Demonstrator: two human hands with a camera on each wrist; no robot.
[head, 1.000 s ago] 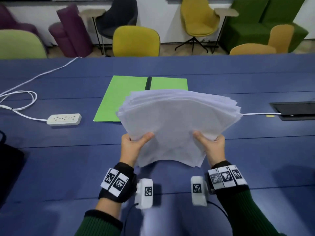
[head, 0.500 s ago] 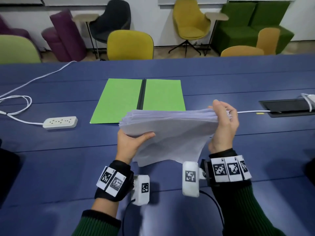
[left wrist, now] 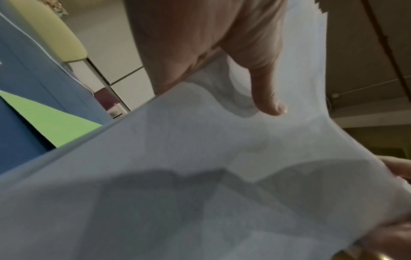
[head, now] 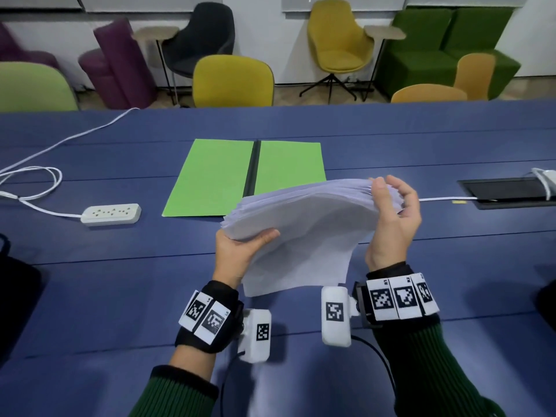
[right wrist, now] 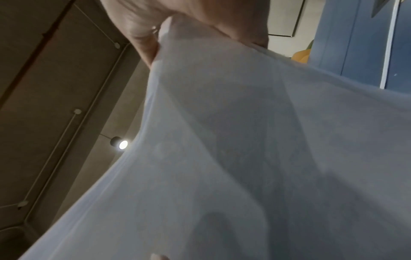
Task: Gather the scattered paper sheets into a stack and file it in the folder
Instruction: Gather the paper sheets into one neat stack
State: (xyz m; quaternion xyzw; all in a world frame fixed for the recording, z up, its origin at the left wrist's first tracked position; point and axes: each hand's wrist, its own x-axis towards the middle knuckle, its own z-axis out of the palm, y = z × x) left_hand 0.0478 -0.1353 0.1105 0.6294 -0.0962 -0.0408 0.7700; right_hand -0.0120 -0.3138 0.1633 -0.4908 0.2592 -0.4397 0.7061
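Observation:
A thick stack of white paper sheets (head: 304,224) hangs in the air above the blue table (head: 120,281), its edges fanned and uneven. My left hand (head: 240,248) grips its left corner, thumb on top. My right hand (head: 391,212) holds the upper right edge, thumb on the near face and fingers curled over the far side. The sheets fill both wrist views (left wrist: 200,176) (right wrist: 266,158); my left thumb (left wrist: 264,91) presses on the top sheet. Behind the stack a green folder (head: 216,179) lies open and flat, its black spine in the middle.
A white power strip (head: 111,214) with a looped cable lies at the left. A black recessed cable box (head: 508,192) with a white cable sits at the right. Chairs stand beyond the table's far edge. A dark object sits at the left edge.
The stack has tilted from facing me to nearly edge-on. My right hand has shifted from the lower right side up to the top right edge. The left hand keeps its grip.

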